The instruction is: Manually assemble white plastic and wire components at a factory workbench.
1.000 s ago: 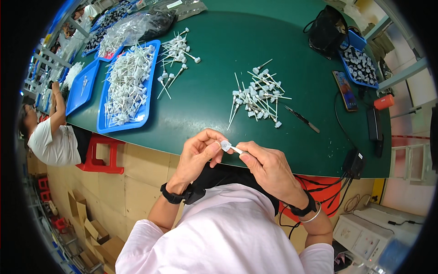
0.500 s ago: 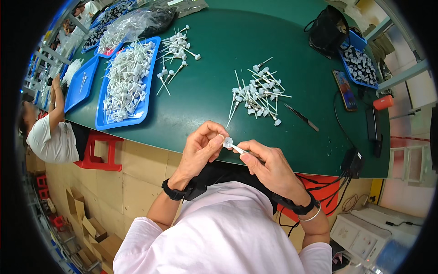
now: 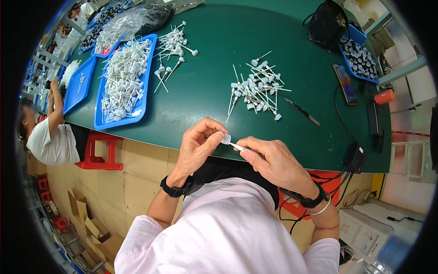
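Just off the table's near edge, my left hand [image 3: 199,142] pinches a small white piece with a round, translucent cap [image 3: 226,139] between thumb and forefinger. From the cap a thin white stem [image 3: 237,146] runs to the right. My right hand [image 3: 272,158] is closed on that stem with thumb and forefinger, covering its far end. Whether stem and cap are one part, I cannot tell. Beyond my hands lies a loose pile of white-headed pieces with thin stems [image 3: 258,86]. Dark-tipped tweezers [image 3: 302,112] rest right of that pile.
A blue tray [image 3: 146,98] heaped with similar pieces stands left, with a smaller pile [image 3: 172,43] beside it. Another blue tray [image 3: 75,98] is further left, near a seated co-worker [image 3: 52,137]. At right are a phone [image 3: 345,84], a black bag [image 3: 325,28] and cables [image 3: 337,109].
My right hand has shifted slightly right and its wrist has turned outward. The capped piece has tilted a little, still between both hands. The view has shifted slightly.
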Motion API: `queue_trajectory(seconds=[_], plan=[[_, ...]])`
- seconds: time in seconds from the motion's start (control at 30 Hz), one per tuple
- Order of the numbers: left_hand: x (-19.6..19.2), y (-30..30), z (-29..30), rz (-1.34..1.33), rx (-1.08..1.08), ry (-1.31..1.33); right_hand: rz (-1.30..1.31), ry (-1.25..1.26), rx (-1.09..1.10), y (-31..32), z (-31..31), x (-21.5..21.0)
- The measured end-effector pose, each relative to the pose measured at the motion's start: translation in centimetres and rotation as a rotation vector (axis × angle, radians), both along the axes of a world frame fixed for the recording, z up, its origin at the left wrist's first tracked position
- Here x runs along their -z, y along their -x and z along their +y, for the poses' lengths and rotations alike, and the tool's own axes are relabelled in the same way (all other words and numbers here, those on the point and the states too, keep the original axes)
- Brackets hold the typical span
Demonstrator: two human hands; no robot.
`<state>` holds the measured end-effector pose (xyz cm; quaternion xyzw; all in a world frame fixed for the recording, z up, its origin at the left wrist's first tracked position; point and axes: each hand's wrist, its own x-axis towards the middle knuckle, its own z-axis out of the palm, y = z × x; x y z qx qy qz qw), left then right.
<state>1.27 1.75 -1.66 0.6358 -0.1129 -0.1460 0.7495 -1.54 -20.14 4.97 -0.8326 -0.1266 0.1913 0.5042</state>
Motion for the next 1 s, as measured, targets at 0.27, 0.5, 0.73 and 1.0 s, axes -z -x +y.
queue_trajectory(seconds=[0.27,0.5,0.73,1.0], plan=[[-0.1,-0.1,-0.2,0.014,-0.004,-0.011,-0.045,0.03,-0.025,-0.5,-0.1,-0.8],[0.0,0.2,-0.7,0.038,-0.037,0.031,-0.062,0.055,-0.006,-0.4,0.2,-0.7],[0.5,1.2,-1.5,0.064,-0.167,0.143,-0.471,0.144,0.162,1.5,1.7,1.7],[1.1,1.5,-1.8,0.033,-0.187,0.205,-0.518,0.179,0.199,1.6,2.0,2.6]])
